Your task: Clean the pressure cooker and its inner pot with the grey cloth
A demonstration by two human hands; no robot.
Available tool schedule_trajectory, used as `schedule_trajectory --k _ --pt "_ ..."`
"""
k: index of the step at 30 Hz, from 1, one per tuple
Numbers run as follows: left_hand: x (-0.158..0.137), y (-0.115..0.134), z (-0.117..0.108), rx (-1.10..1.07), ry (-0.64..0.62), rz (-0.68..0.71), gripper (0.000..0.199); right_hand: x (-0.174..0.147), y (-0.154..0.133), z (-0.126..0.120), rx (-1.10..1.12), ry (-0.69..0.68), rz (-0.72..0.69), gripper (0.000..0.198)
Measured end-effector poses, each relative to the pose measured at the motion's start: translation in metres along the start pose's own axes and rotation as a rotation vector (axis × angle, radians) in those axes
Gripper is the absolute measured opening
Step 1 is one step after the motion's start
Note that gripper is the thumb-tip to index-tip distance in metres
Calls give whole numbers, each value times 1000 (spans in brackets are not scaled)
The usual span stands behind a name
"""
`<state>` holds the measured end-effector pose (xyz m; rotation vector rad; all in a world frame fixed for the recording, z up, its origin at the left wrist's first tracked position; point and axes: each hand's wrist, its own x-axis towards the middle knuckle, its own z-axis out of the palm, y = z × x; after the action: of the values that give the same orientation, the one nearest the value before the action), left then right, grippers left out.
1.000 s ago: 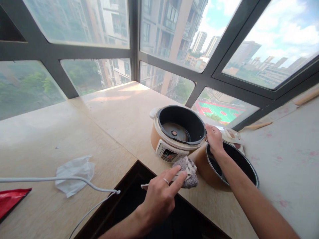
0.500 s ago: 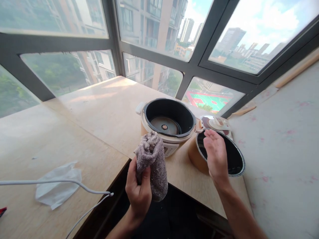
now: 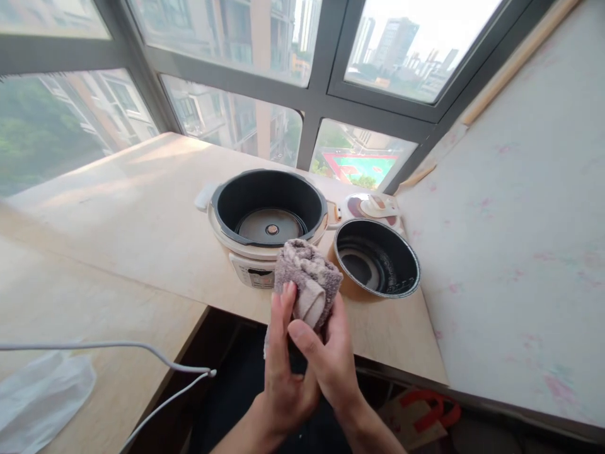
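The towel [image 3: 307, 277] is clasped between the left hand [image 3: 283, 353] and the right hand [image 3: 336, 356], near the counter [image 3: 142, 252] edge. The lower front of the open cooker [image 3: 265, 195] is partly obscured by it. The empty pot [image 3: 378, 246] is positioned to the cooker's right; the lid [image 3: 373, 206] is located behind, partly hidden by the pot. At left, a white sheet [image 3: 51, 394] is crossed in view by a cable [image 3: 132, 345].

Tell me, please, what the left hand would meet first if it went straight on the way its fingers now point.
The cloth, already against the left hand's fingers. Beyond it, the cooker seems next in line, though depth is unclear.
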<state>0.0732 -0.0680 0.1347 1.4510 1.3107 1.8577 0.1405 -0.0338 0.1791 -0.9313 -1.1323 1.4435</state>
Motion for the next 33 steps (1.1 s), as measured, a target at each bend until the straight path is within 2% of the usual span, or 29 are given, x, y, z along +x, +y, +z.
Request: schedule_trajectory --k 3,5,7,9,11,12,14,16,18,21,23,25,28,30,33 --pt "3 7 1 -126 -180 -17 88 13 4 -17 75 196 100 60" --pt "6 9 -3 -178 -247 -32 81 20 8 -27 132 282 162 60" --pt "11 9 -10 -184 -210 0 74 24 11 -34 179 354 189 65" --pt "21 9 -18 -111 -70 74 69 27 11 -41 177 438 168 70" --pt "38 9 -27 46 42 207 69 29 10 -46 113 544 88 70" --pt "50 9 -30 145 45 293 70 30 10 -49 65 597 34 68" --pt "77 10 -35 377 -42 482 73 33 11 -51 -40 664 -69 66" --pt "106 7 -38 642 -154 628 68 35 16 -48 -111 669 -124 65" --pt "131 1 -40 832 -218 683 56 35 27 -39 -153 645 -131 64" --pt "152 -14 -44 949 -319 678 40 34 55 -13 -218 554 -163 61" --pt "156 -23 -44 970 -360 694 35 35 74 7 -277 432 -263 62" --pt "155 -29 -43 991 -339 709 31 39 90 23 -366 378 -379 66" --pt "153 -34 -40 1027 -248 713 28 51 99 34 -462 432 -482 67" --pt "153 -37 -39 1009 -216 740 27 61 98 32 -430 487 -505 66" --pt "155 -41 -41 945 -194 783 21 77 89 23 -317 571 -447 62"
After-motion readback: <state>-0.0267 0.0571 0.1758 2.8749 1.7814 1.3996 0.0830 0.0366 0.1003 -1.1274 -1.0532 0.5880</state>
